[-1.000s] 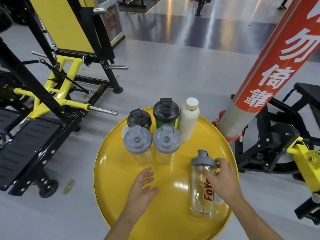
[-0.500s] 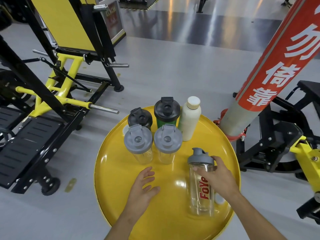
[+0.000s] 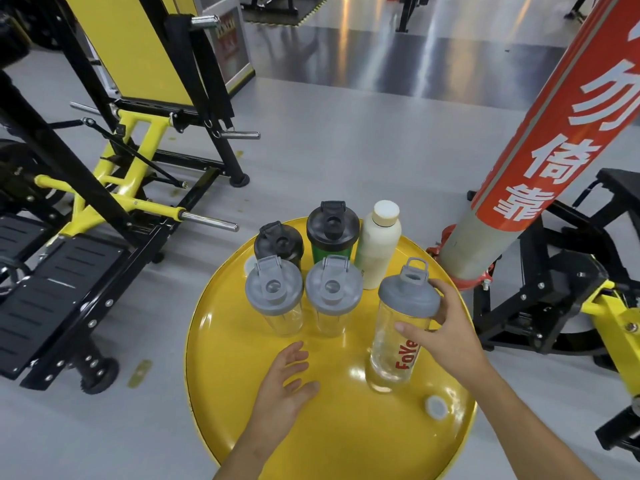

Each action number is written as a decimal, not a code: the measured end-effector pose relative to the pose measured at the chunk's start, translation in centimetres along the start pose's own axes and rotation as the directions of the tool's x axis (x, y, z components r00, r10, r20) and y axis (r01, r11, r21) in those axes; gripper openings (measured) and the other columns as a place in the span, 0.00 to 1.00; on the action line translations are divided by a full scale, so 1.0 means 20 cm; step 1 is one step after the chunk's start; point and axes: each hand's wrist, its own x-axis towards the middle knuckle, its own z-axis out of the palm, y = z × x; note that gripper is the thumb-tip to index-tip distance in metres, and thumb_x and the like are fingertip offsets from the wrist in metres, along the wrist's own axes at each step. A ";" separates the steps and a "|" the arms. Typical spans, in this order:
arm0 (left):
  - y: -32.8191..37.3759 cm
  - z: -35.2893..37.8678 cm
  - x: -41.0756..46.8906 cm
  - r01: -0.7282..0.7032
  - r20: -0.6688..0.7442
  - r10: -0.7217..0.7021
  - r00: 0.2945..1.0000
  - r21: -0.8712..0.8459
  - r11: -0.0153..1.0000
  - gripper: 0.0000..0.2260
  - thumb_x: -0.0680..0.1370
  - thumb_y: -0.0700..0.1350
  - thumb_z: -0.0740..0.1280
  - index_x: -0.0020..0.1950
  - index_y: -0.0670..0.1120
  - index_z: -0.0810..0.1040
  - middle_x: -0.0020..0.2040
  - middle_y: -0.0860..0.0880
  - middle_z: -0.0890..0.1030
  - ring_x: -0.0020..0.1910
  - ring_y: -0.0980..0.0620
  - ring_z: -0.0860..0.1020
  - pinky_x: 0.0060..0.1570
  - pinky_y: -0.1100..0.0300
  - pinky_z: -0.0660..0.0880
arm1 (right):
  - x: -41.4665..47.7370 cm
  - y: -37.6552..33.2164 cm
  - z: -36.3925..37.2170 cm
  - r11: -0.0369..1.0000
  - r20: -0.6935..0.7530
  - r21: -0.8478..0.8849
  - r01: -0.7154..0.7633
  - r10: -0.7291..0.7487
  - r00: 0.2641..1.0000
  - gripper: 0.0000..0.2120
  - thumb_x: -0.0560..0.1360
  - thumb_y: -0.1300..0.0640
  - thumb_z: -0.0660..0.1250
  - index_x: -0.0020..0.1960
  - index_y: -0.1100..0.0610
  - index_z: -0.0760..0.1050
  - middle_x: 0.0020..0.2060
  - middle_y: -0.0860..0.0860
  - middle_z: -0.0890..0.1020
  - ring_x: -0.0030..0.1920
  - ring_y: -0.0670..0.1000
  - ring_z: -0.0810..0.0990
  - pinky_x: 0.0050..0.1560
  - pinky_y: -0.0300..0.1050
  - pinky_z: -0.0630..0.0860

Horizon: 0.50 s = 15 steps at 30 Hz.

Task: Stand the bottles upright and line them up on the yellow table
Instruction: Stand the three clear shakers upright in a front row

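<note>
Bottles stand upright before us on the round yellow counter (image 3: 221, 382), two clear grey-lidded shakers (image 3: 275, 301) leftmost in front, our left hand (image 3: 282, 393) spread flat with nothing in it, our right hand (image 3: 446, 332) gripping a clear red-lettered grey-lidded bottle (image 3: 398, 341) beside them.

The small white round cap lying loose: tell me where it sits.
The small white round cap lies on the yellow table, near its right edge.

Six bottles upright on table (image 3: 221, 393), three behind (image 3: 332, 233), two in front (image 3: 301, 292), sixth (image 3: 398, 327) rightmost
</note>
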 end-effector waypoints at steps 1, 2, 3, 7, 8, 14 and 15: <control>0.00 0.00 0.00 -0.003 -0.006 0.003 1.000 0.000 1.000 0.31 0.65 0.43 0.76 0.67 0.54 0.74 0.62 0.51 0.79 0.58 0.59 0.79 0.66 0.48 0.74 | 0.01 -0.01 0.00 1.000 0.011 -0.002 0.014 -0.014 1.000 0.42 0.62 0.51 0.85 0.67 0.34 0.65 0.58 0.31 0.78 0.59 0.40 0.79 0.57 0.53 0.81; 0.00 0.00 0.00 -0.005 -0.012 0.005 1.000 0.000 1.000 0.31 0.65 0.42 0.76 0.67 0.54 0.74 0.62 0.51 0.79 0.58 0.59 0.80 0.66 0.47 0.74 | 0.02 -0.02 0.00 1.000 0.022 -0.011 0.029 -0.028 0.999 0.43 0.62 0.51 0.85 0.69 0.36 0.65 0.57 0.29 0.77 0.60 0.39 0.79 0.56 0.53 0.81; 0.00 0.01 -0.01 -0.006 -0.017 0.006 1.000 -0.002 1.000 0.31 0.64 0.43 0.76 0.67 0.54 0.75 0.62 0.51 0.80 0.58 0.59 0.80 0.65 0.48 0.74 | 0.04 -0.03 0.00 0.999 0.030 -0.025 0.046 -0.046 0.999 0.44 0.62 0.52 0.85 0.70 0.38 0.64 0.57 0.27 0.76 0.60 0.39 0.78 0.56 0.52 0.80; -0.01 0.00 -0.02 0.000 -0.032 0.000 0.999 -0.015 1.000 0.31 0.64 0.42 0.76 0.67 0.54 0.75 0.62 0.51 0.80 0.59 0.57 0.80 0.64 0.50 0.74 | 0.08 -0.06 0.00 0.991 0.076 -0.053 0.126 -0.122 0.990 0.45 0.61 0.57 0.85 0.72 0.46 0.65 0.57 0.29 0.76 0.60 0.38 0.78 0.56 0.42 0.78; -0.01 -0.01 -0.02 0.001 -0.034 -0.002 0.999 -0.017 1.000 0.31 0.65 0.42 0.76 0.67 0.54 0.75 0.61 0.50 0.80 0.59 0.57 0.80 0.64 0.50 0.74 | 0.09 -0.06 0.00 0.987 0.095 -0.061 0.146 -0.140 0.986 0.45 0.61 0.58 0.86 0.71 0.46 0.65 0.58 0.30 0.76 0.60 0.38 0.78 0.55 0.40 0.78; -0.02 -0.01 -0.04 0.009 -0.045 -0.010 0.999 -0.020 1.000 0.31 0.65 0.42 0.76 0.67 0.54 0.74 0.61 0.51 0.80 0.58 0.60 0.80 0.62 0.53 0.75 | 0.14 -0.05 0.00 0.972 0.171 -0.062 0.226 -0.213 0.962 0.47 0.61 0.60 0.86 0.73 0.45 0.65 0.62 0.36 0.78 0.62 0.43 0.79 0.58 0.40 0.77; -0.02 -0.01 -0.04 0.011 -0.048 -0.012 0.999 -0.020 1.000 0.31 0.65 0.42 0.76 0.67 0.54 0.75 0.61 0.51 0.80 0.58 0.60 0.80 0.62 0.53 0.75 | 0.14 -0.05 0.00 0.973 0.177 -0.059 0.225 -0.212 0.961 0.47 0.61 0.61 0.85 0.73 0.45 0.65 0.61 0.34 0.77 0.62 0.42 0.78 0.59 0.40 0.78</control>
